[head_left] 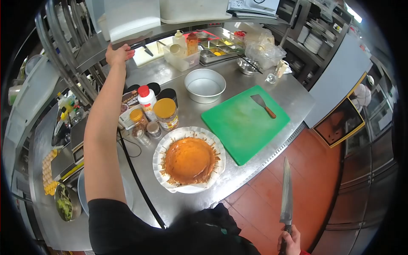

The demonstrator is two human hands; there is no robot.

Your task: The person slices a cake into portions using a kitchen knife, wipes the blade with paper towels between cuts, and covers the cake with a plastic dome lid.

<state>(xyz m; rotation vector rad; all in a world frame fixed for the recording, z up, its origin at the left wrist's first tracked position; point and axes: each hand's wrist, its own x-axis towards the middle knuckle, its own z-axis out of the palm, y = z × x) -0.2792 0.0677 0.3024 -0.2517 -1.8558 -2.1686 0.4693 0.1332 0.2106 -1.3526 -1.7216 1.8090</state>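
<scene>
My left hand point(118, 55) is stretched far forward to the steel shelf edge, its fingers apart. Close above it is a long blade point(132, 40); whether the hand touches it I cannot tell. My right hand point(290, 240), low at the right, is closed round the dark handle of a kitchen knife point(286, 193), which points up over the floor. A round orange-brown cake point(189, 160) sits in browned white baking paper point(160, 152) on the counter before me. Beyond it stands a round metal cake tin point(205, 86). On a green cutting board point(235, 127) lies a wooden-handled spatula point(263, 106).
Jars and bottles point(165, 111) crowd the counter left of the cake. Farther back are a plastic bin point(183, 62), metal ingredient trays point(219, 51) and a steel bowl point(247, 66). Greens fill a bowl point(66, 203) at lower left. A person point(362, 94) is at far right.
</scene>
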